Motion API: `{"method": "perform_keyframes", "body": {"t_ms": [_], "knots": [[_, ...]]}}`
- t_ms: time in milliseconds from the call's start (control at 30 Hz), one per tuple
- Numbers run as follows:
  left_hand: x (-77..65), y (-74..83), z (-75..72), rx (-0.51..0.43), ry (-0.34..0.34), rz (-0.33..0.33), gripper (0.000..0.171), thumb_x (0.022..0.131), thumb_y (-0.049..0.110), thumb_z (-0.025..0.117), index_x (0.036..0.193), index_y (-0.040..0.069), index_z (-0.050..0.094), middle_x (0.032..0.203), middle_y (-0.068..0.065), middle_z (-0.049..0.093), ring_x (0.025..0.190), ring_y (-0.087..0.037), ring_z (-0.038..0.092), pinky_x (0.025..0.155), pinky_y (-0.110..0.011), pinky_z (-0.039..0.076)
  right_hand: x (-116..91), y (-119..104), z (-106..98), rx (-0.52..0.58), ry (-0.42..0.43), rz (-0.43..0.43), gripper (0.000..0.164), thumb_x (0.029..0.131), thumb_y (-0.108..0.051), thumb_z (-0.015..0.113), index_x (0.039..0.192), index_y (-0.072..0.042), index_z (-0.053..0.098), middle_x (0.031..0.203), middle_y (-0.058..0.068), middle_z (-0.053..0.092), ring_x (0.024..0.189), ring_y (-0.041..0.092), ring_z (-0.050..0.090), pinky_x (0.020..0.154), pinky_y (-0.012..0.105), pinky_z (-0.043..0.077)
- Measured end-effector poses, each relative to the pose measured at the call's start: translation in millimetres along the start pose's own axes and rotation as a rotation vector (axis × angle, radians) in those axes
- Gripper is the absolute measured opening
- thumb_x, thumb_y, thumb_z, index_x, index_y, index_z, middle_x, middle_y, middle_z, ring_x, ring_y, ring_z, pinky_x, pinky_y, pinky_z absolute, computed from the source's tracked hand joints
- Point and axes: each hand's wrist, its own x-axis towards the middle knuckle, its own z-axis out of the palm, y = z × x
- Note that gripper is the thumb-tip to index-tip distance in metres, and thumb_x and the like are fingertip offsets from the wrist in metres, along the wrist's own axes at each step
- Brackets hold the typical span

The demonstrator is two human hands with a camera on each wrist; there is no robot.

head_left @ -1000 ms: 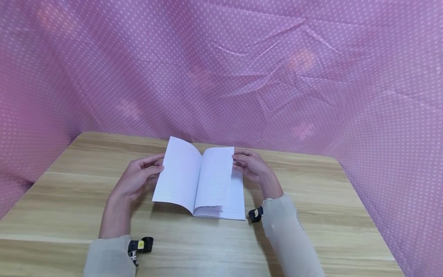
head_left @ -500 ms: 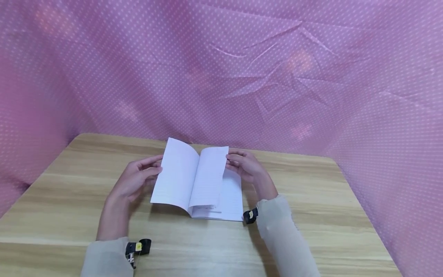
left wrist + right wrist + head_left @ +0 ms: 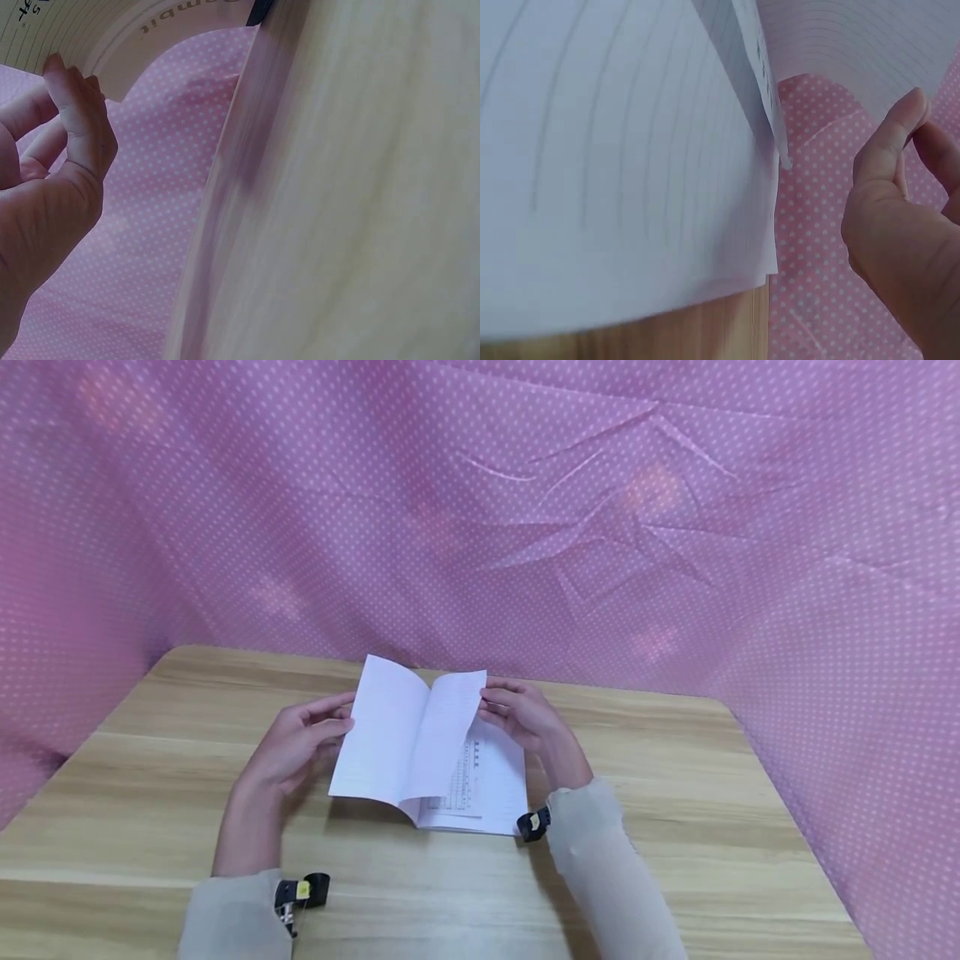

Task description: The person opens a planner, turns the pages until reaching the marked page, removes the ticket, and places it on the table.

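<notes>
A notebook [image 3: 382,735] with lined white pages lies open near the table's far side, its left half raised. My left hand [image 3: 292,745] pinches the outer edge of that half; the left wrist view shows a tan cover [image 3: 135,52] with printed lettering. Between thumb and fingers, my right hand [image 3: 528,714] holds the edge of a lifted page [image 3: 450,718], which curls leftward. Beneath it a smaller sheet [image 3: 468,777] with a printed table partly shows, lying on the right-hand pages [image 3: 506,777]. The page's underside hides the rest of that sheet.
The wood-grain table [image 3: 637,860] extends around the notebook. Pink dotted cloth [image 3: 480,527] hangs behind and at both sides. Each sleeve cuff carries a small black device, one at the left wrist [image 3: 303,891] and one at the right wrist [image 3: 533,824].
My right hand has moved left with the page, which has lifted and curled over. More of the printed sheet beneath has come into view. My left hand has stayed about where it was.
</notes>
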Motion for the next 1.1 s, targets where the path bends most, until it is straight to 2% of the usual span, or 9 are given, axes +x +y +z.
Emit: {"method": "perform_keyframes", "body": {"t_ms": [333,667,1100], "knots": [[0.9,-1.2,0.7,-0.026,0.006,-0.007,0.056,0.098,0.007,0.066,0.148,-0.006,0.044,0.111,-0.005,0.06,0.096,-0.014,0.065,0.086,-0.028,0.059,3,1,11,0.002,0.01,-0.001,0.022,0.101,0.003,0.056,0.123,0.002,0.058,0.103,0.013,0.064,0.09,0.019,0.066,0.086,0.027,0.059],[-0.6,0.7,1.9,-0.018,0.017,-0.011,0.055,0.098,0.007,0.066,0.148,-0.005,0.046,0.112,-0.006,0.06,0.098,-0.014,0.064,0.086,-0.028,0.059,7,2,16,0.024,0.028,0.006,0.016,0.1,0.002,0.057,0.116,-0.001,0.06,0.1,0.012,0.065,0.086,0.018,0.067,0.084,0.026,0.06],[-3.0,0.3,2.8,-0.056,0.03,-0.01,0.057,0.097,0.005,0.066,0.148,-0.007,0.043,0.11,-0.004,0.061,0.095,-0.013,0.064,0.085,-0.028,0.059,9,4,32,0.051,0.021,-0.014,0.013,0.099,0.004,0.06,0.11,0.0,0.064,0.094,0.011,0.068,0.082,0.018,0.069,0.08,0.026,0.061]]}}
